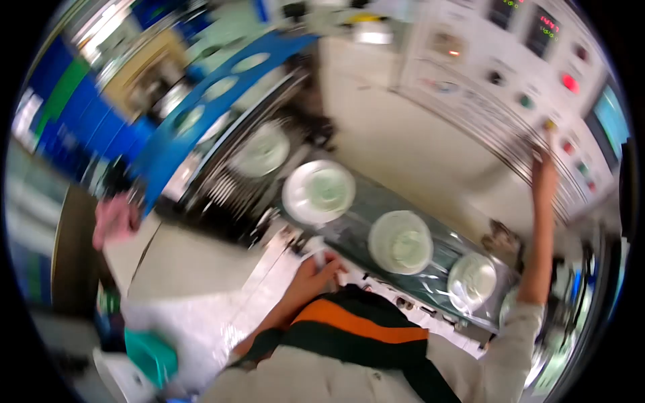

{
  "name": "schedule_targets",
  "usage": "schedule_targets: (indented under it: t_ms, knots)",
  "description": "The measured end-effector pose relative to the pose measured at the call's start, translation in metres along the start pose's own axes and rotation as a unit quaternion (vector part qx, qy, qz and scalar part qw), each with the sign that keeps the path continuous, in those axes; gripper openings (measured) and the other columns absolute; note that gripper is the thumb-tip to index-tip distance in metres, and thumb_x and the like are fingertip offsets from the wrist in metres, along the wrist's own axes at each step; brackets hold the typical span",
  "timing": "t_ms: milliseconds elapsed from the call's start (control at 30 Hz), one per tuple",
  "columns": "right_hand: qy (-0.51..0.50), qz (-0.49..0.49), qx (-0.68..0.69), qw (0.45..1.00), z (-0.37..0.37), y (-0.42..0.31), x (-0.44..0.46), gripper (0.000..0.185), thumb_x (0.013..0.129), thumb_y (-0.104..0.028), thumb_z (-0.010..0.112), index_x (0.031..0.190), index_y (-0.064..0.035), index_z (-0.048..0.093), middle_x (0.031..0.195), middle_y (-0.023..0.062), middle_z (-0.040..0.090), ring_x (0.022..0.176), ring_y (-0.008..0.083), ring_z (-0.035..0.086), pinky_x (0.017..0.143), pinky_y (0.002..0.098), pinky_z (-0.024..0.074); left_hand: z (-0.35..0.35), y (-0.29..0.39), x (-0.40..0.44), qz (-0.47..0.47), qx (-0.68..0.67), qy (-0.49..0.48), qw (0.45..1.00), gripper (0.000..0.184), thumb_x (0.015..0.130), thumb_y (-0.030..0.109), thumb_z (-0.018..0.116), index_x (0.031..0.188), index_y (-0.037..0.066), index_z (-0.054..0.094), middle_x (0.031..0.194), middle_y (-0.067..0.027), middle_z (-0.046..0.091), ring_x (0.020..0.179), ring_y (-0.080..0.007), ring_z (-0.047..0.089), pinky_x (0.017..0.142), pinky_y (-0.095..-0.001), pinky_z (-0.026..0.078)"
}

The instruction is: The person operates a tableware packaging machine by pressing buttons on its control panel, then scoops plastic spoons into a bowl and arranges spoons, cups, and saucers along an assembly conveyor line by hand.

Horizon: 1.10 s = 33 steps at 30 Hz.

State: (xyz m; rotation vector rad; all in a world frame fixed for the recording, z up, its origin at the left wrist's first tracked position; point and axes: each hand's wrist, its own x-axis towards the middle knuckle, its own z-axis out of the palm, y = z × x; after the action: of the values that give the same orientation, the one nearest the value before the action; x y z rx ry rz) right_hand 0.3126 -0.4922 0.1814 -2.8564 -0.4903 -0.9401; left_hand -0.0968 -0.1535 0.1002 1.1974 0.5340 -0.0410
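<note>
My right hand [543, 161] reaches up to the white control panel [470, 74], one finger stretched towards a small yellow button [549, 125]. It is blurred, and nothing shows in it. My left hand [314, 277] is low at the near edge of a dark conveyor [356, 201], fingers curled by a small whitish piece [314, 248]; whether they grip it is unclear. Along the conveyor sit round translucent white dishes: one dish [319, 191] on the left, another dish [400, 242] in the middle and a third dish [472, 283] on the right.
A further dish [262, 150] lies at the dark left end of the machine. Beyond it runs a blue plate with round holes [222, 87]. A pink cloth [115, 220] hangs at left, above a teal bin [151, 356]. Red lights and digital readouts glow on the panel.
</note>
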Motion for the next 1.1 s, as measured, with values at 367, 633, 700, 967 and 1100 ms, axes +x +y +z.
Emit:
schedule_targets:
  t_ms: [367, 633, 700, 967, 1100]
  knots:
    - [0.192, 0.121, 0.091, 0.97, -0.046, 0.016, -0.043, 0.031, 0.074, -0.007, 0.06, 0.104, -0.0122, 0.055, 0.137, 0.0095, 0.033, 0.071, 0.0255, 0.061, 0.06, 0.0337, 0.0493, 0.024, 0.009, 0.007, -0.007, -0.022, -0.09, 0.996, 0.018, 0.091, 0.015, 0.041, 0.092, -0.003, 0.046, 0.088, -0.0196, 0.057, 0.065, -0.0197, 0.055, 0.054, -0.0301, 0.048]
    - [0.131, 0.1, 0.005, 0.986, -0.03, 0.083, -0.035, 0.049, 0.076, -0.008, 0.051, 0.122, -0.022, 0.046, 0.101, 0.0141, 0.059, 0.078, 0.0337, 0.058, 0.064, 0.0421, 0.0451, 0.024, 0.012, 0.011, -0.035, -0.024, -0.178, 0.983, 0.016, 0.089, 0.01, 0.043, 0.102, 0.003, 0.048, 0.091, -0.0069, 0.056, 0.078, -0.0112, 0.054, 0.069, -0.0224, 0.044]
    - [0.092, 0.152, -0.05, 0.983, -0.024, 0.097, -0.027, 0.037, 0.082, -0.015, 0.049, 0.118, -0.0265, 0.051, 0.11, 0.007, 0.058, 0.071, 0.0341, 0.059, 0.057, 0.0416, 0.0444, 0.023, 0.018, 0.008, -0.047, -0.035, -0.157, 0.986, 0.015, 0.089, 0.01, 0.042, 0.101, 0.003, 0.046, 0.1, -0.0131, 0.055, 0.083, -0.0154, 0.055, 0.071, -0.0274, 0.047]
    - [0.135, 0.054, -0.089, 0.985, -0.032, 0.09, -0.02, 0.027, 0.086, -0.026, 0.049, 0.112, -0.0251, 0.055, 0.108, 0.0057, 0.059, 0.077, 0.0328, 0.06, 0.06, 0.0403, 0.046, 0.01, 0.014, 0.009, -0.023, 0.027, -0.192, 0.981, 0.019, 0.093, 0.016, 0.037, 0.098, 0.003, 0.049, 0.095, -0.0083, 0.056, 0.084, -0.0126, 0.053, 0.074, -0.0274, 0.046]
    - [0.136, 0.047, -0.086, 0.986, -0.029, 0.1, -0.018, 0.026, 0.087, -0.028, 0.049, 0.112, -0.0249, 0.055, 0.108, 0.0063, 0.059, 0.078, 0.0326, 0.06, 0.06, 0.04, 0.0464, 0.006, 0.019, 0.003, 0.0, 0.13, -0.189, 0.973, 0.026, 0.094, 0.024, 0.039, 0.101, 0.002, 0.05, 0.091, -0.0057, 0.055, 0.084, -0.0113, 0.052, 0.076, -0.0254, 0.043]
